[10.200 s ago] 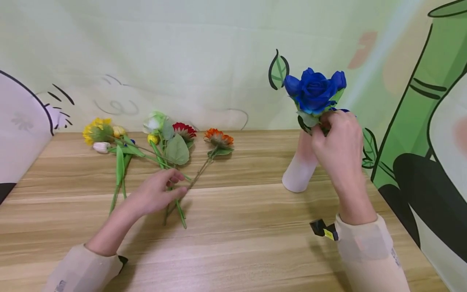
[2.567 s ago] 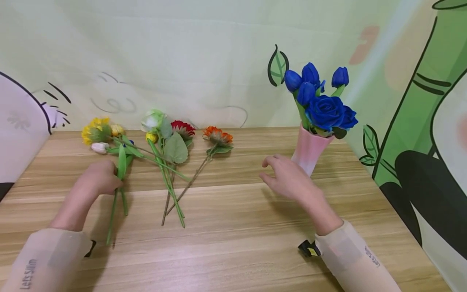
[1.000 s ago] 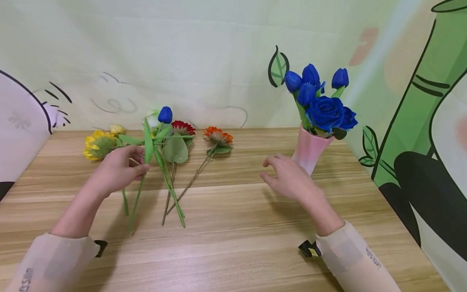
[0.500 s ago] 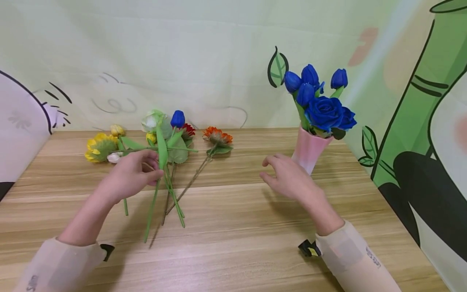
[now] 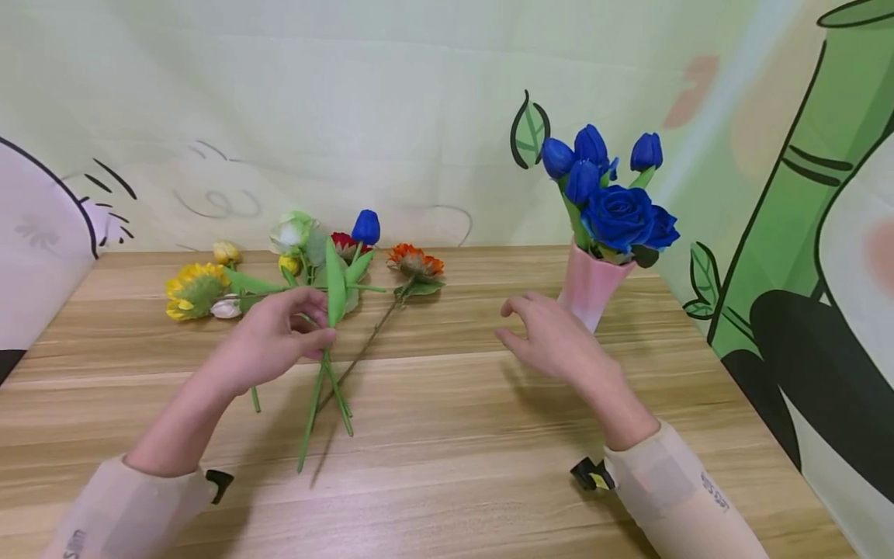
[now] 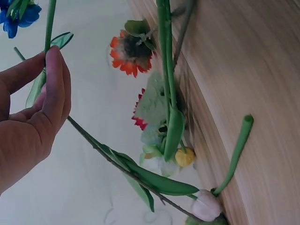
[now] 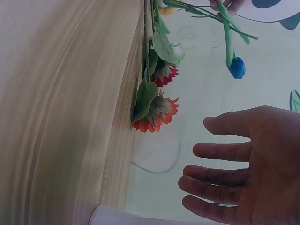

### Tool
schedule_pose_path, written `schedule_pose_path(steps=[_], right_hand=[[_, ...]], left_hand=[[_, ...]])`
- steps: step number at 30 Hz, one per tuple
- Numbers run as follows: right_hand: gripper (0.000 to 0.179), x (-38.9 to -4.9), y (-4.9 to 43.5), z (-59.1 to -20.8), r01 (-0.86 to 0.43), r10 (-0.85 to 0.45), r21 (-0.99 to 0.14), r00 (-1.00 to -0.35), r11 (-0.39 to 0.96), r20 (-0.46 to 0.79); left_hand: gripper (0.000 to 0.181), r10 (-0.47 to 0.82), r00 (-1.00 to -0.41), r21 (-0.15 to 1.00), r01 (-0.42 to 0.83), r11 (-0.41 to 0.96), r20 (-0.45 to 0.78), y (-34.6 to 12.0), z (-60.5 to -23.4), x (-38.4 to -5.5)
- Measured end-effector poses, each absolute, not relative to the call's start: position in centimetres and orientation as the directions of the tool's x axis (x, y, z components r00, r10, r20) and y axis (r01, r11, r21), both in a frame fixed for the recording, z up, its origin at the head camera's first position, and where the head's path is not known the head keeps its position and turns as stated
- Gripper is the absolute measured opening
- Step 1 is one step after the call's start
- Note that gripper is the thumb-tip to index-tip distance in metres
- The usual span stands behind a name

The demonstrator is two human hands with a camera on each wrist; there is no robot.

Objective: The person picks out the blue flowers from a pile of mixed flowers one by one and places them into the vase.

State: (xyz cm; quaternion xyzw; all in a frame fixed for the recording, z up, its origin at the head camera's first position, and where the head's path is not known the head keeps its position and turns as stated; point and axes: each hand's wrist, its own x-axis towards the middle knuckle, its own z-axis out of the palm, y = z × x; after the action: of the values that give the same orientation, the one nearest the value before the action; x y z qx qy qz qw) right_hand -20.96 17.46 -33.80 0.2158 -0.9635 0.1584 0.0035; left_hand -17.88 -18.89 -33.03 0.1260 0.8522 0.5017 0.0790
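Note:
My left hand (image 5: 279, 341) pinches the green stem of a blue tulip (image 5: 366, 227) between thumb and fingers. The tulip stands tilted over the other flowers, its stem end hanging low. In the left wrist view, a thin brown stem and a leafy white tulip (image 6: 206, 205) stretch from beside the left fingers. A yellow sunflower (image 5: 197, 291) lies behind that hand. On the right, my right hand (image 5: 552, 338) has its fingers apart and holds nothing, near the pink and white vase (image 5: 594, 287). Several blue flowers (image 5: 618, 213) stand in the vase.
An orange flower (image 5: 415, 262) lies on the wooden table (image 5: 447, 466), its stem slanting toward the front. A red flower (image 5: 345, 244), a pale green rose (image 5: 295, 230) and yellow tulips (image 5: 226, 251) lie along the back, by the printed cloth wall (image 5: 391, 116).
My left hand has picked up the blue tulip and carried it rightward. The sunflower and white tulip have shifted along. Earlier, my right hand left the vase's blue flowers; lately it stays still.

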Motion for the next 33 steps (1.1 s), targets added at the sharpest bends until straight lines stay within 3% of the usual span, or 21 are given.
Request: schedule_pose_path(steps=[19, 33], right_hand=[[0.032, -20.7, 17.4, -33.5, -0.437, -0.430, -0.295, -0.898, 0.850, 0.090], [0.032, -20.6, 17.3, -33.4, -0.454, -0.443, -0.293, -0.890, 0.841, 0.106]], left_hand=[[0.036, 0.408, -0.912, 0.874, 0.240, 0.424, 0.052, -16.2, -32.7, -16.5], [0.036, 0.484, -0.875, 0.911, 0.222, 0.349, 0.028, -14.3, -33.2, -15.7]])
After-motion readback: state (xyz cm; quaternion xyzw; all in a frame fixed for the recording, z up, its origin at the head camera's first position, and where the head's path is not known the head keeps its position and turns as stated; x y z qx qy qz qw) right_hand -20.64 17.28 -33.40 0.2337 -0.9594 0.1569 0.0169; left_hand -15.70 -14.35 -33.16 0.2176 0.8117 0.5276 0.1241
